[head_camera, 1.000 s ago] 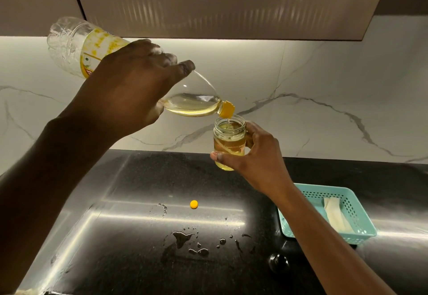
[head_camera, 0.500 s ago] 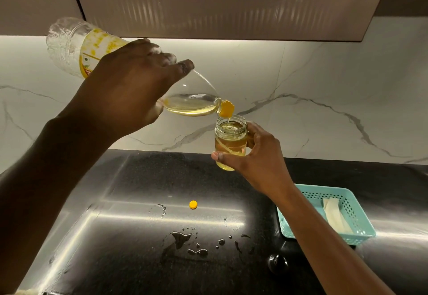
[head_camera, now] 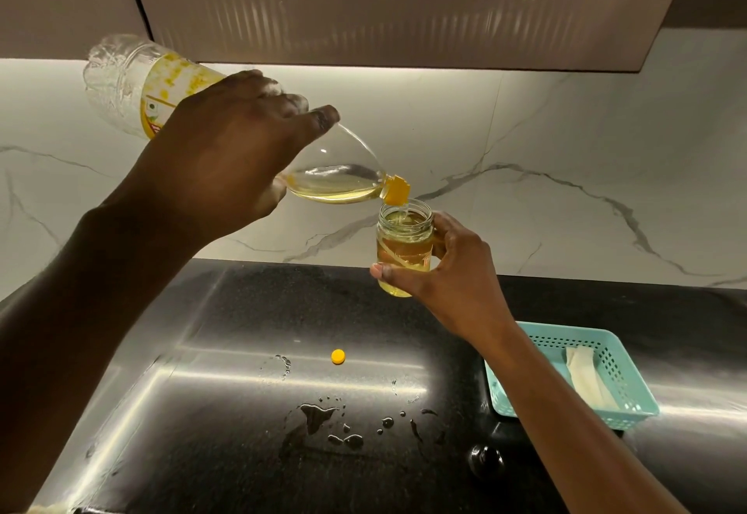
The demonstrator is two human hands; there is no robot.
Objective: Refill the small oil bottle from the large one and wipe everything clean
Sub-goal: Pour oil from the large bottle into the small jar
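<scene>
We count two grips, each holding one vessel. The left grip [head_camera: 218,158] is curled over the middle of the large plastic oil bottle [head_camera: 335,178], which is tipped base up to the left and neck down to the right. The right grip [head_camera: 452,271] clasps the small glass jar [head_camera: 404,247] upright in the air above the desk [head_camera: 242,311], thumb across its front. The bottle is clear with a yellow label. Its pale oil lies pooled in the shoulder, and its yellow spout [head_camera: 397,190] sits just over the jar's open mouth, where a thin thread of oil falls in. Golden oil fills the jar nearly to its shoulder. On the dark desk below lie one small yellow cap [head_camera: 338,356], a scatter of spilled puddles [head_camera: 317,418] and one dark round object [head_camera: 485,461] we cannot identify. To the right, partly hidden by the right forearm, one teal basket [head_camera: 618,368] holds one folded pale cloth [head_camera: 582,376].
</scene>
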